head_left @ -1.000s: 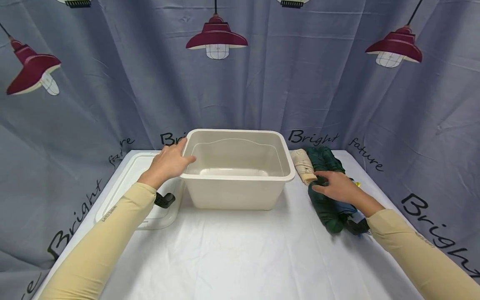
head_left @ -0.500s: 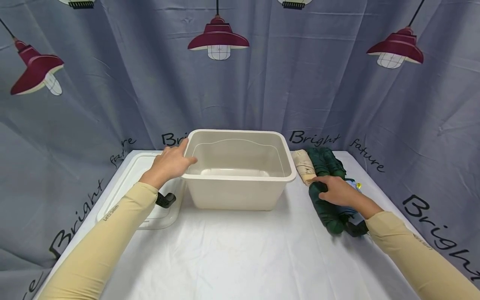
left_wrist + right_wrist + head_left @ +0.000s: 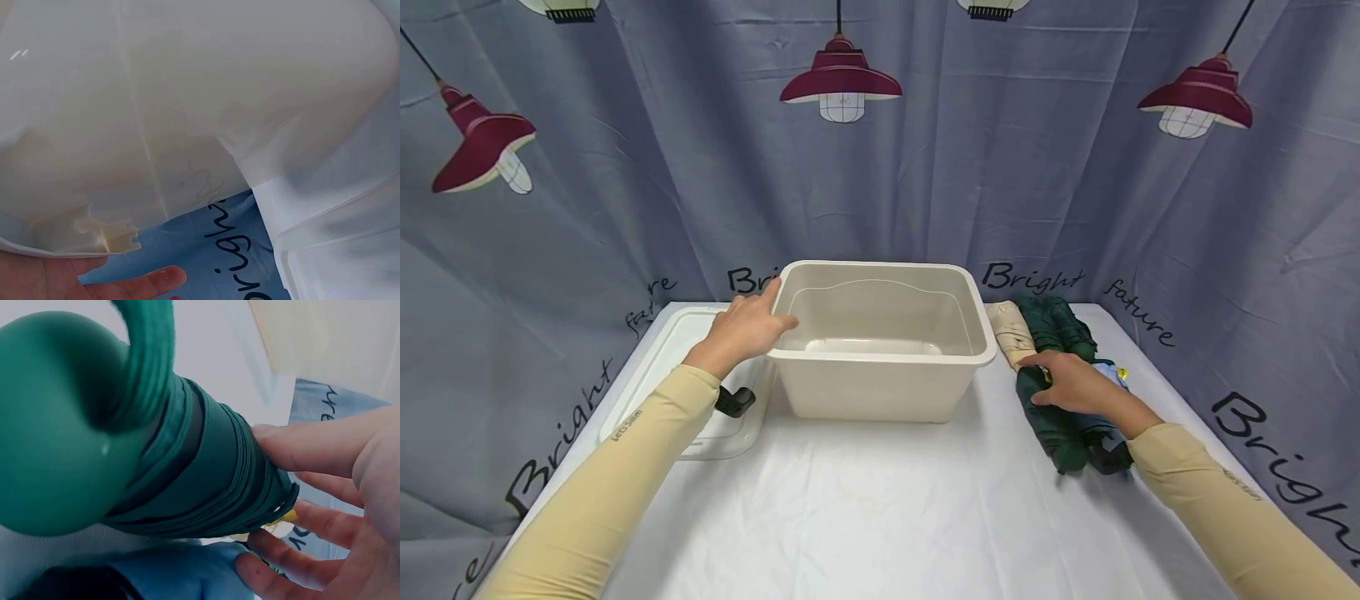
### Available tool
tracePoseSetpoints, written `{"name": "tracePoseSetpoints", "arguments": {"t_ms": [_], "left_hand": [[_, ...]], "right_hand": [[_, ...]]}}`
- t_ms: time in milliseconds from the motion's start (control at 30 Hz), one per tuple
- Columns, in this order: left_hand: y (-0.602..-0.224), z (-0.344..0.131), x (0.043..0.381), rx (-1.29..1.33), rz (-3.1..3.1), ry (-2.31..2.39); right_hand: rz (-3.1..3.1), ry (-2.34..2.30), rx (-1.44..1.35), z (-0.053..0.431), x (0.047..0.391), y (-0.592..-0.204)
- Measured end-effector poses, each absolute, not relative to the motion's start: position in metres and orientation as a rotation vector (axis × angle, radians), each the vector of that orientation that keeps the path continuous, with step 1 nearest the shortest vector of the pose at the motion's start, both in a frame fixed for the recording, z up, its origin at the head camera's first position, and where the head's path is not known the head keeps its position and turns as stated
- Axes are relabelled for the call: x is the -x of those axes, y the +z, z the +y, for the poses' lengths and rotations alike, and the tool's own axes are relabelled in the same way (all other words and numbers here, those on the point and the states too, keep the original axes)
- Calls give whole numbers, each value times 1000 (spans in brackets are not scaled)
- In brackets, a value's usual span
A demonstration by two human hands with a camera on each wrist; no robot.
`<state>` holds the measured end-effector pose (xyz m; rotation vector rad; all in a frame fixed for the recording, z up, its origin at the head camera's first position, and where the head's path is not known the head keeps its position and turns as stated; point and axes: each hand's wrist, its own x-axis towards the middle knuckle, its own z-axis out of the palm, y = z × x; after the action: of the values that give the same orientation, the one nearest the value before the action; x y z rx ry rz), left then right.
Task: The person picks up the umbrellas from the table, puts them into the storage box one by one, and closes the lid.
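My left hand (image 3: 745, 329) holds the left rim of a cream plastic storage box (image 3: 872, 387), thumb over the edge and fingers along the outside. In the left wrist view, fingertips (image 3: 165, 278) show beneath the box's rim. At the right, my right hand (image 3: 1078, 383) grips the far end of a dark green folded umbrella (image 3: 1051, 429). The right wrist view shows the thumb on one side of that umbrella's wrapped cloth and fingers on the other; its round handle end and strap point toward the camera. A blue folded umbrella (image 3: 187, 569) lies alongside, partly under the hand.
Behind my right hand lie a beige folded umbrella (image 3: 1009, 329) and more dark green ones (image 3: 1037, 321). A white lid (image 3: 658, 367) lies flat left of the box. A grey-blue curtain (image 3: 722, 183) hangs behind the white table (image 3: 865, 500).
My right hand has shifted slightly and its fingers have settled around the near green umbrella's far end. My left hand stays on the box rim. The head view has shifted slightly.
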<state>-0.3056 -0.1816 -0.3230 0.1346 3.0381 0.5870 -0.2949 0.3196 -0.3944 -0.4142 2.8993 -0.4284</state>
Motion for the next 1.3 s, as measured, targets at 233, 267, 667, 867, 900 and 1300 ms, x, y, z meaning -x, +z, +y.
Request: {"name": "tracePoseSetpoints", "arguments": {"t_ms": [233, 267, 667, 867, 900, 1300], "left_hand": [[-324, -181, 306, -129, 3046, 581], [-324, -181, 306, -129, 3046, 578], [-324, -181, 306, -118, 3048, 575], [-324, -181, 307, -121, 3046, 579], [-325, -181, 307, -120, 3045, 578], [-325, -182, 308, -111, 3045, 595]], "right_hand": [[2893, -439, 417, 312, 294, -396], [2890, -431, 432, 311, 294, -396], [2821, -372, 364, 309, 299, -401], [2800, -346, 323, 307, 301, -402], [2804, -345, 325, 307, 301, -402], [2830, -357, 323, 303, 302, -396]]}}
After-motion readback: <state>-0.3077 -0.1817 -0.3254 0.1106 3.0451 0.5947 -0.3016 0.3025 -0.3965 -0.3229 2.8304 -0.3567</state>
